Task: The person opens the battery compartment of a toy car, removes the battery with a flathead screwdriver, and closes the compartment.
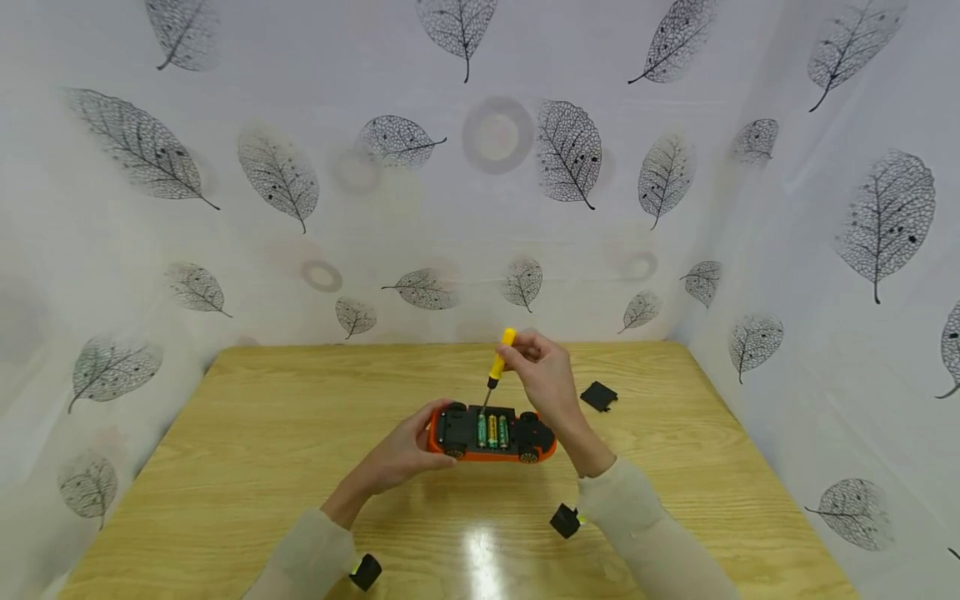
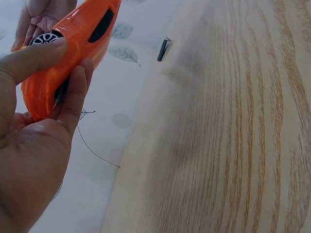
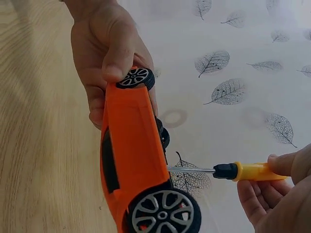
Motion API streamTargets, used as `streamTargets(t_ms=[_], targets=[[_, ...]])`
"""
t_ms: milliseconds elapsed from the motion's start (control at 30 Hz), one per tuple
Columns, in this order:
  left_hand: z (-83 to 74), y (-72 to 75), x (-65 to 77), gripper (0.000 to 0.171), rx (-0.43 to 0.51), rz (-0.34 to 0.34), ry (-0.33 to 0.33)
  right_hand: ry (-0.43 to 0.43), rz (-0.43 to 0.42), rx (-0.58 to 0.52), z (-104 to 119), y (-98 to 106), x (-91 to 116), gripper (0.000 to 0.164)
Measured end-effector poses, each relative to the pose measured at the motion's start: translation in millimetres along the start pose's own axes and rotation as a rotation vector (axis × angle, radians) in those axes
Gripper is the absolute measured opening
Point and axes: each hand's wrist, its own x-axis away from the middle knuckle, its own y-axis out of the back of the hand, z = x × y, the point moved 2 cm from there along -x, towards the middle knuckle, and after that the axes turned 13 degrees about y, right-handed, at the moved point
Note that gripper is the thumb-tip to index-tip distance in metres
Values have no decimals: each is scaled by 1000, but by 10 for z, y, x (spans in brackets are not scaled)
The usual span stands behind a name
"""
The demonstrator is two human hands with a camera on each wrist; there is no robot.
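An orange toy car (image 1: pixel 534 433) is held upside down, its black underside facing up. Its rear or front end is gripped by my left hand (image 1: pixel 405 454), thumb on the near side by a wheel (image 3: pixel 136 77) and fingers round the far side. Three green and gold batteries (image 1: pixel 492 432) sit side by side in the uncovered compartment. With thumb and fingertips my right hand (image 1: pixel 546 375) pinches the yellow handle of a screwdriver (image 1: pixel 498 362). The metal shaft (image 3: pixel 192 169) points down, its tip at the upper end of the leftmost battery; the car body hides the tip in the right wrist view.
A black battery cover (image 1: pixel 599 396) lies on the wooden table (image 1: pixel 285 417), right of the car. Small black boxes (image 1: pixel 566 521) show beside each sleeve. White sheeting with a leaf print (image 1: pixel 570 150) stands behind the table and along its sides.
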Motion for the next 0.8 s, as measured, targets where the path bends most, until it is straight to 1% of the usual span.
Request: streamTargets(t_ms=[67,167,267,467,633,800], targets=[[10,-5,-5,86,-11,-6,0,-2,32,27,7,0,4,24],[31,-18,-10,85,-30,-7,1,-12,95,68,18,-9,-1,25],[50,-32,-15,87,-47,-10,3,-19,137,83,16,-16,-19,27],[70,-41,-13,87,-45,-9,-5,-43,116,71,-50,-26,-80,24],[58,-40,-13,87,-28,10,-19,-74,100,62,-146,-24,-174,25],[58,-56,-19,87,-29,20,-35,-114,98,15,-265,-13,-231,27]])
